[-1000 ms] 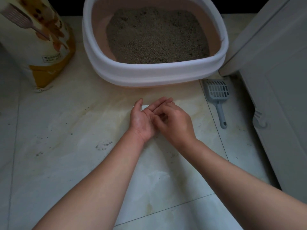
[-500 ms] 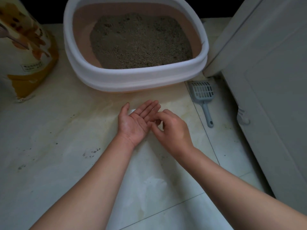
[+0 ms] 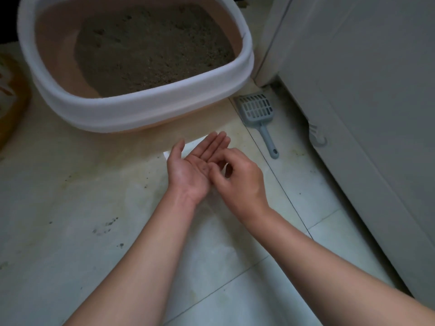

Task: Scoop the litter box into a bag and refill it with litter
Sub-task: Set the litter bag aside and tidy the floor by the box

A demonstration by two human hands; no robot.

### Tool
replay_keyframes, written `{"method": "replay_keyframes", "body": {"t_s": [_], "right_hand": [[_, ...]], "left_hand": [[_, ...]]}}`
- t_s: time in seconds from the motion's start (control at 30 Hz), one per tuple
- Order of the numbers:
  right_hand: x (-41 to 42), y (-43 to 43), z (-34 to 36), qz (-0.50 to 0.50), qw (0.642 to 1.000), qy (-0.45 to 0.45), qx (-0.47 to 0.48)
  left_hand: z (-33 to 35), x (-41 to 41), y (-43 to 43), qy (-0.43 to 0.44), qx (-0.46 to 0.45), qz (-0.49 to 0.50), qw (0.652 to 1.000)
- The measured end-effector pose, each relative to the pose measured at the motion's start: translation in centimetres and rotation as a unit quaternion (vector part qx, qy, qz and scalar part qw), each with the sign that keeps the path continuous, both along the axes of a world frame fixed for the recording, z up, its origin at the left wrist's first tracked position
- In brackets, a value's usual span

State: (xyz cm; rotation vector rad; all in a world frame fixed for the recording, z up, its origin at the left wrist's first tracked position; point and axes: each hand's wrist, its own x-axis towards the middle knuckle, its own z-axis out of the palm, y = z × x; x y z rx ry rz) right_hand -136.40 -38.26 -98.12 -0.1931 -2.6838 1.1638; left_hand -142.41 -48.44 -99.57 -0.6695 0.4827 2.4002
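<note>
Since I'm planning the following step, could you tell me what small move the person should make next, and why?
Probably the right hand should reach for the grey scoop: it lies untouched on the floor right of the litter box, while that hand only picks at dark specks in the open left hand.

Left hand (image 3: 188, 171), right hand (image 3: 239, 181) bare; forearms (image 3: 141, 255) bare.
</note>
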Motion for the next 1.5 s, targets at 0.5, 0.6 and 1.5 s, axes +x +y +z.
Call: {"method": "replay_keyframes", "body": {"t_s": [0.5,0.6,1.5], "right_hand": [[6.5,10.5,-2.9,-0.237,0.967,-0.086,0.036],[8.3,12.5,-3.3,-0.259,0.956,-0.122,0.069],[-0.6,4.9,-2.2,-0.178,0.984,-0.025,-0.012]], "left_hand": [[-1.0,-0.9,7.3,-0.007,0.031,-0.099,0.995],[-1.4,-0.7,8.0,-0.010,0.038,-0.109,0.993],[-2.1,-0.6,8.0,0.006,0.023,-0.134,0.991]]}}
